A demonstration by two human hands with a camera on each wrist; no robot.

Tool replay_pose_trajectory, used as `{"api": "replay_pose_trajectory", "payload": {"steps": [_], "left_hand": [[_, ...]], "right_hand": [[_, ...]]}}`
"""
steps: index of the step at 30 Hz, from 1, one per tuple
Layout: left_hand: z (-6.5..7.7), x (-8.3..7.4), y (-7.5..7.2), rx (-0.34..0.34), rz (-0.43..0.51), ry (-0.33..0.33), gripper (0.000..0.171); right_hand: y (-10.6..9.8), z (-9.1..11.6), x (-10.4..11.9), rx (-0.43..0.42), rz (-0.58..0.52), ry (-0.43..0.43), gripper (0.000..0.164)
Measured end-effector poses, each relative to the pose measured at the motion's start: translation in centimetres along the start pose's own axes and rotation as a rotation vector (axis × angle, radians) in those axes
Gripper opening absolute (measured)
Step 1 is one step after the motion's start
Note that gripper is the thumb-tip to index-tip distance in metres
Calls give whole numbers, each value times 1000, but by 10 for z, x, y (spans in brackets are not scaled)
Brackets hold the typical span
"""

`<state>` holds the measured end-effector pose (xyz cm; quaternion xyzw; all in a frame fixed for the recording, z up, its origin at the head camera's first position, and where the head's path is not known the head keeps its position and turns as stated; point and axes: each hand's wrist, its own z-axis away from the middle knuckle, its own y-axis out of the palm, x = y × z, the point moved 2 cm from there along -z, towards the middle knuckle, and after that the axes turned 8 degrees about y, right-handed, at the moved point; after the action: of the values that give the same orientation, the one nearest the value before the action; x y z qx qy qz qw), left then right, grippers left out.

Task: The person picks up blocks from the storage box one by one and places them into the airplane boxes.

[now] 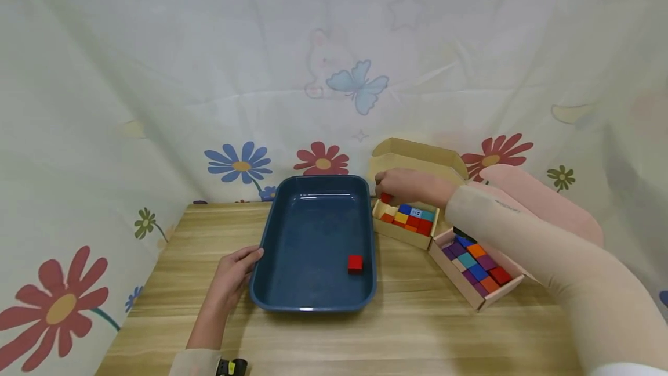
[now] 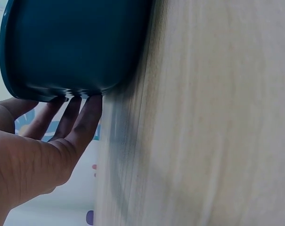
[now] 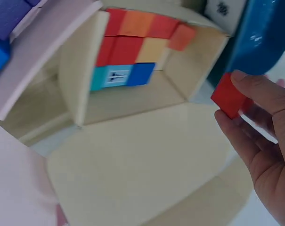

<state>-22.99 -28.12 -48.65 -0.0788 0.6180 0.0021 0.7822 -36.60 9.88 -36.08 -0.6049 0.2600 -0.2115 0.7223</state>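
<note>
My right hand (image 1: pixel 404 184) pinches a red block (image 3: pixel 227 95) between thumb and fingers, above the left end of an open cardboard box (image 1: pixel 400 233) of coloured blocks. In the right wrist view, the blocks in that box include red, orange, yellow, teal and blue ones (image 3: pixel 141 74). The left hand (image 1: pixel 233 274) touches the left side of a dark blue tray (image 1: pixel 313 308). Its fairly straight fingers press the tray's outer wall in the left wrist view. Inside the tray, near its right wall, lies another red block (image 1: pixel 355 264).
A second open box (image 1: pixel 464 290), pinkish, holds purple, blue, orange, teal and red blocks at the right, partly under my right forearm. Its pink lid (image 1: pixel 543 202) stands behind. Wood-grain tabletop (image 1: pixel 407 329) surrounds the tray. A patterned curtain (image 1: pixel 261 74) hangs behind.
</note>
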Motion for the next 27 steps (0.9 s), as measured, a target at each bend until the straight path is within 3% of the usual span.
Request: {"api": "replay_pose_trajectory", "payload": {"steps": [7,12,17,27], "left_hand": [[4,-2,1,-5,25,-3,49],[2,1,0,-21,45,-4,52],[1,2,1,-28,61,-7,52],[2,0,1,-37,105,-12,49]], "right_hand": [[30,-7,-14,83,-37,52,29],[51,-11,-19,54,-43,115,33],[64,-12,-18,21,-142,160,32],[82,-16,-15,-50,-217,149,28]]}}
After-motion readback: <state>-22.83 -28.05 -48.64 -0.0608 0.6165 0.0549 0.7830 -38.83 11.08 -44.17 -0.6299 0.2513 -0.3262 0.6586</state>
